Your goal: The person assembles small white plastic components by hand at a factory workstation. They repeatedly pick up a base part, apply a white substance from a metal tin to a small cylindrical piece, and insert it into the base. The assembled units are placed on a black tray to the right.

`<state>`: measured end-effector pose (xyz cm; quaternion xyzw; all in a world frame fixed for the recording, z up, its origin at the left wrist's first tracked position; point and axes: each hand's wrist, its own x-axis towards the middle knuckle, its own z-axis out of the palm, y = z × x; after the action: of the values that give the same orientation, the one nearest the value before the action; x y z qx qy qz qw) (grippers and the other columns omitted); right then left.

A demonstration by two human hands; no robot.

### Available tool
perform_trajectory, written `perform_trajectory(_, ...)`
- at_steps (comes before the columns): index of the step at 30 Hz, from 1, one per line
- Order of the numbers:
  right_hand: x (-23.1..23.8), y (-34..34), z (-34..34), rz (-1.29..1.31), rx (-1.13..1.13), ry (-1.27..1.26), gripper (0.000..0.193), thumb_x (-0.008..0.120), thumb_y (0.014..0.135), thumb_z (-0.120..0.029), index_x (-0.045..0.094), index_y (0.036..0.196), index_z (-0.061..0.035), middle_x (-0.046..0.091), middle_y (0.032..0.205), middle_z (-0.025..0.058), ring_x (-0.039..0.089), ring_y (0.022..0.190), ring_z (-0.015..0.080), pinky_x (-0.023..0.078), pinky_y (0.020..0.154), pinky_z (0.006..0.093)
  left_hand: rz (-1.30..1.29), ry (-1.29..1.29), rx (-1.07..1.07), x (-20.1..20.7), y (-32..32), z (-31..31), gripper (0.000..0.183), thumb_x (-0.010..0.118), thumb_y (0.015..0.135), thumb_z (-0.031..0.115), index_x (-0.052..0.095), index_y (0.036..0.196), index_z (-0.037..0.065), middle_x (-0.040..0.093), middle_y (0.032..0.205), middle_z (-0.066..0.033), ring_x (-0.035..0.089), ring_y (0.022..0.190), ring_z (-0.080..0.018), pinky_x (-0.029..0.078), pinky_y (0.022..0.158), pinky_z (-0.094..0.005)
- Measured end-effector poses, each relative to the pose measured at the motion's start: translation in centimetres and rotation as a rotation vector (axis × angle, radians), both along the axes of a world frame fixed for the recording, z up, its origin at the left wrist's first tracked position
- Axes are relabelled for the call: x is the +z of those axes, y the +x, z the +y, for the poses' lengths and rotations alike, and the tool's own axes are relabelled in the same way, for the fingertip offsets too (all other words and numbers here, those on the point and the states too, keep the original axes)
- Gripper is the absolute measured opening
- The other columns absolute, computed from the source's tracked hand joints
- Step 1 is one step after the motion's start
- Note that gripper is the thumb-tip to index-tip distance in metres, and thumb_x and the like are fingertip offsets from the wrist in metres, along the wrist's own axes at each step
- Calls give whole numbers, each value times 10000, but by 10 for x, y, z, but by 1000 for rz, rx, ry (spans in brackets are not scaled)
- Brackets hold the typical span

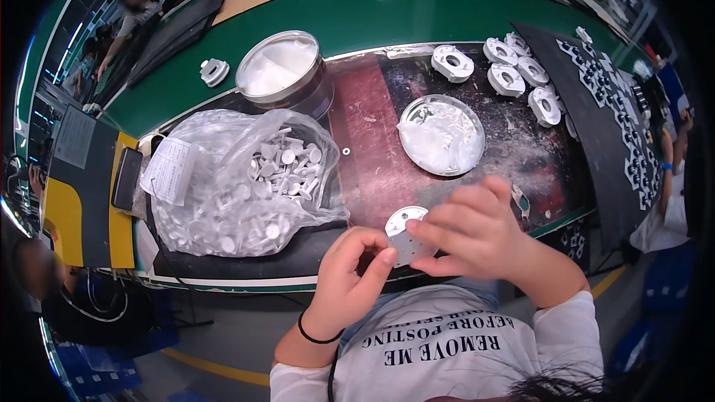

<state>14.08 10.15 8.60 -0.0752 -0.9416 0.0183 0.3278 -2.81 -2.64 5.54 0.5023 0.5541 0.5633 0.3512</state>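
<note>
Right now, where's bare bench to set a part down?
Free: the reddish mat strip between the plastic bag of white pins and the shallow metal dish; also the green belt behind the metal tin. Crowded: the white housings at back right.

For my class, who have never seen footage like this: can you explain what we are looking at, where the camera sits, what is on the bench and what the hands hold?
A wide-angle camera on a person's head looks down at their own hands. The left hand and right hand together hold a round white disc with small holes. On the dark work mat lie a clear bag of small white pegs, a shallow metal dish, a metal tin of white paste and several white housings. Straight edges look bent because of the lens.
</note>
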Motion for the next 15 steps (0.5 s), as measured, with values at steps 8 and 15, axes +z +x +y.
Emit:
perform_trajectory(8, -13, 0, 28, -211, 150, -240, 405, 756, 575, -344, 666, 923, -158, 590, 920, -21, 541, 951, 177, 341, 854, 376, 480, 76, 43, -19, 3, -2, 822, 807, 662, 254, 374, 1309, -8, 472, 1217, -204, 482, 1111, -350, 388, 952, -424)
perform_trajectory(15, -15, -3, 28, -241, 151, -259, 343, 760, 580, -341, 654, 859, -172, 586, 909, -35, 538, 957, 170, 336, 844, 369, 467, 78, 16, -37, 10, 6, 906, 820, 644, 269, 319, 1347, -7, 493, 1217, -218, 504, 1105, -377, 404, 941, -443)
